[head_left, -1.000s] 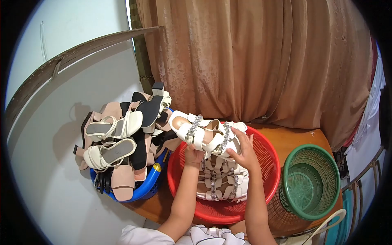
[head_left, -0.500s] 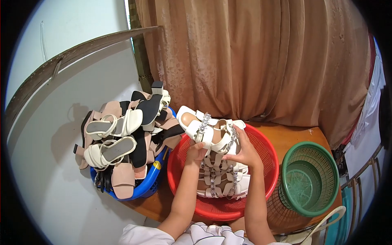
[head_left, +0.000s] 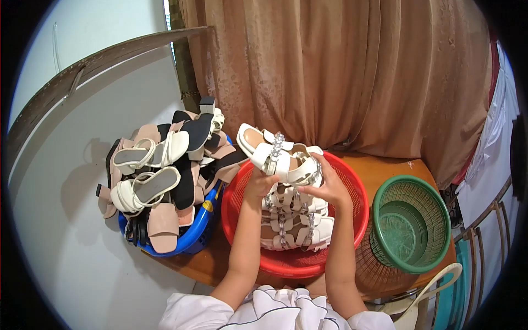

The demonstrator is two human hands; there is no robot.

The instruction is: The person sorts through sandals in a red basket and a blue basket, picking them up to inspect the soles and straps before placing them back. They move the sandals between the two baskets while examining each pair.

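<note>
A pair of white sandals (head_left: 280, 159) with clear jewelled straps is held between my two hands, above the red basket (head_left: 363, 212). My left hand (head_left: 260, 184) grips the pair from the left, with its thumb on the white strap. On the other side, my right hand (head_left: 331, 186) has its fingers behind the sandals and its thumb in front. Directly below, more white jewelled sandals (head_left: 297, 231) lie stacked in the red basket.
A blue basket (head_left: 190, 236) at the left is heaped with beige, black and cream sandals (head_left: 157, 186). Nested green baskets (head_left: 411, 224) stand right on the wooden table (head_left: 399, 164). A brown curtain (head_left: 330, 71) hangs behind; a cream chair (head_left: 410, 308) is at lower right.
The whole view has shifted, so the baskets and sandals appear slightly higher. Both my hands still hold the pair, which has tilted a little.
</note>
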